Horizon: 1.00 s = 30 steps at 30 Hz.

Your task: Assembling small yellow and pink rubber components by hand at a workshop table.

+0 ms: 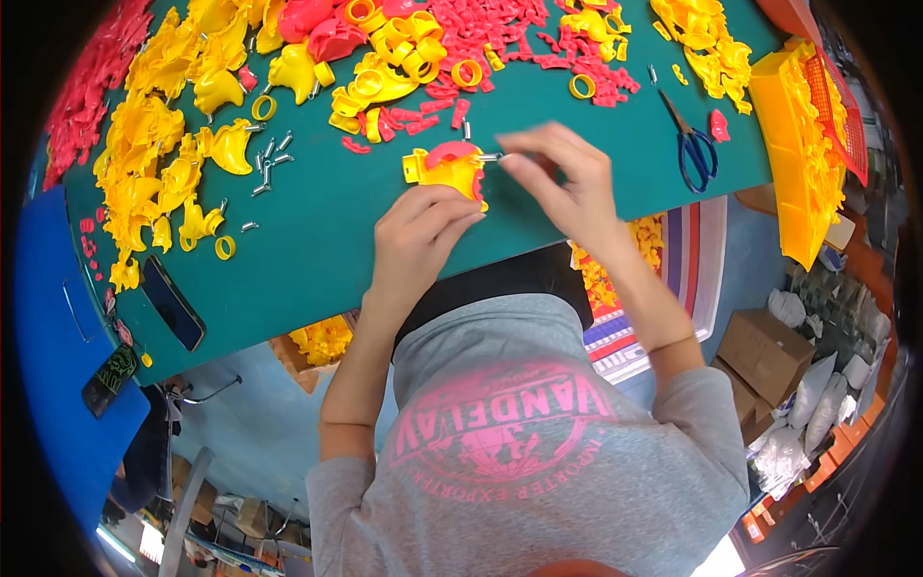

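My left hand (pixel 415 238) is closed on a yellow and pink plastic toy part (pixel 456 173), held just above the near side of the green table. Beside that part, my right hand (pixel 575 188) pinches the end of a small silver spring-like metal piece (pixel 489 157) between thumb and forefinger; its other fingers are slightly blurred. The metal piece points toward the right side of the part, and I cannot tell whether it sits in it. A second silver metal piece (pixel 467 130) shows just beyond the part.
Yellow shells (pixel 144 144) are heaped at the left, near loose metal pieces (pixel 269 165) and a phone (pixel 173 303). Yellow rings (pixel 404 48) and pink pieces (pixel 490 43) lie at the back. Scissors (pixel 694 154) and a yellow bin (pixel 793 144) are on the right.
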Each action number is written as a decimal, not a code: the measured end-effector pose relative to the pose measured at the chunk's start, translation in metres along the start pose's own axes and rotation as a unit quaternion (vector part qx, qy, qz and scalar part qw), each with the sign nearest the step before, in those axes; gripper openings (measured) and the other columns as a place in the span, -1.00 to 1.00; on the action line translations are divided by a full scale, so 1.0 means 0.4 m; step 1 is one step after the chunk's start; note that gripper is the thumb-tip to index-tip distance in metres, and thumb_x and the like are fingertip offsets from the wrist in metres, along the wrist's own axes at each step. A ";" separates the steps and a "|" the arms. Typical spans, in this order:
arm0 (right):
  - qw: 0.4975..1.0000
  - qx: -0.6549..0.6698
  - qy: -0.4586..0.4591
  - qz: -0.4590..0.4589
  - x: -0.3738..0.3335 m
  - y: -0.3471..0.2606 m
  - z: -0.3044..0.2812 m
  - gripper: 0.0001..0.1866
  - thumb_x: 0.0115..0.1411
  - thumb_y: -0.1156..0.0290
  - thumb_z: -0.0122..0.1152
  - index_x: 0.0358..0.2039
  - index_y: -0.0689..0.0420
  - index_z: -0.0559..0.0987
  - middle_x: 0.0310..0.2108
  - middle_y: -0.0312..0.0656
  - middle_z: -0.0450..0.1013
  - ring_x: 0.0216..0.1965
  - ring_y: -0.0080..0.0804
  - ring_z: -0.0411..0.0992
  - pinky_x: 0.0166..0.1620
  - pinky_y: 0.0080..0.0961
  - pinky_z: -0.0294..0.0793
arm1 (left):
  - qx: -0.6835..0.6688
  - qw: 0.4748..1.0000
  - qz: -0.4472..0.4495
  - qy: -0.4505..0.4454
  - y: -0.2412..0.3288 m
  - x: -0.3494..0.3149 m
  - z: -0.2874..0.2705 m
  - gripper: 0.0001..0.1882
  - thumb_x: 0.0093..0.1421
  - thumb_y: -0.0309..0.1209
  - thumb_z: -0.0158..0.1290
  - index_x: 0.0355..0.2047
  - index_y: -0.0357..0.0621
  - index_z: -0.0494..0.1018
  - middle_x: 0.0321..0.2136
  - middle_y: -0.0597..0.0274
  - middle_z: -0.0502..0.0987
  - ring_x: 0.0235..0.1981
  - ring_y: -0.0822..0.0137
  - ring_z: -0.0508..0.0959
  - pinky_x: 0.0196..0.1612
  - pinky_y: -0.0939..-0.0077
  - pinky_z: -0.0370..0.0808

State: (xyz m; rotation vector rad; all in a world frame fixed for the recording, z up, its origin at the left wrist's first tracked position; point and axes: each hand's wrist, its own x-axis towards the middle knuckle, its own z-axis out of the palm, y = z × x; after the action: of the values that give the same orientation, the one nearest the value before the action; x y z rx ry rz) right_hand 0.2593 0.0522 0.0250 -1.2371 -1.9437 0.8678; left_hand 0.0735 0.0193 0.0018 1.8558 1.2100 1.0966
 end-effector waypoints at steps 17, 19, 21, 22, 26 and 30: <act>0.984 0.128 -0.102 0.076 0.075 -0.040 -0.047 -0.82 -0.03 0.37 0.30 -0.43 0.19 0.59 -0.60 -0.31 0.48 -0.61 -0.69 0.38 -0.55 -0.70 0.35 | -0.582 0.691 -0.384 0.193 0.097 0.053 -0.022 -0.47 0.30 -0.10 -0.35 0.17 -0.14 -0.01 -0.05 0.02 0.36 -0.29 0.19 0.53 -0.37 0.46 0.52; 0.985 0.113 -0.119 0.062 0.095 -0.039 -0.064 -0.82 -0.03 0.35 0.30 -0.43 0.17 0.59 -0.59 -0.30 0.48 -0.59 -0.67 0.40 -0.52 -0.68 0.36 | -0.597 0.700 -0.377 0.104 0.066 0.044 -0.016 -0.43 0.29 -0.05 -0.40 0.19 -0.12 -0.03 -0.05 0.02 0.35 -0.29 0.17 0.53 -0.38 0.48 0.52; 0.987 0.097 -0.117 0.047 0.128 -0.029 -0.097 -0.82 -0.02 0.33 0.29 -0.43 0.15 0.60 -0.54 -0.26 0.50 -0.54 -0.61 0.43 -0.46 -0.63 0.39 | -0.622 0.699 -0.353 0.010 0.011 0.022 -0.021 -0.44 0.29 -0.05 -0.38 0.19 -0.10 -0.04 -0.05 0.02 0.34 -0.31 0.13 0.53 -0.38 0.49 0.52; 0.994 0.084 -0.043 0.059 0.147 -0.016 -0.133 -0.83 0.00 0.35 0.26 -0.42 0.16 0.59 -0.52 -0.27 0.50 -0.50 -0.62 0.43 -0.42 -0.63 0.41 | -0.625 0.698 -0.349 0.005 -0.002 0.024 -0.020 -0.44 0.29 -0.05 -0.38 0.19 -0.10 -0.04 -0.05 0.02 0.34 -0.31 0.13 0.53 -0.38 0.49 0.52; 0.917 -0.223 0.312 0.109 0.205 0.174 -0.313 -0.81 0.01 0.33 0.22 -0.43 0.18 0.57 -0.53 -0.22 0.49 -0.48 -0.49 0.44 -0.40 -0.59 0.39 | -0.631 0.691 -0.350 0.050 -0.026 0.030 -0.035 -0.48 0.29 -0.14 -0.33 0.18 -0.10 -0.01 -0.04 0.01 0.34 -0.32 0.10 0.53 -0.38 0.47 0.53; 0.840 -0.458 0.282 0.075 0.194 0.357 -0.398 -0.75 -0.09 0.21 0.30 -0.46 0.10 0.58 -0.34 -0.19 0.40 -0.28 -0.23 0.37 -0.24 -0.40 0.35 | -0.675 0.690 -0.259 0.026 -0.043 0.040 -0.054 -0.51 0.29 -0.17 -0.31 0.14 -0.18 0.06 -0.04 -0.03 0.34 -0.19 0.02 0.48 -0.22 0.41 0.53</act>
State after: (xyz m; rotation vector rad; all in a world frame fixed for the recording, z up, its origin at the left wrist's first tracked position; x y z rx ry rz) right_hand 0.4320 0.1997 0.0122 -1.9071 -1.7651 -0.4651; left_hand 0.0514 0.0421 0.0012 0.2934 0.4892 1.1450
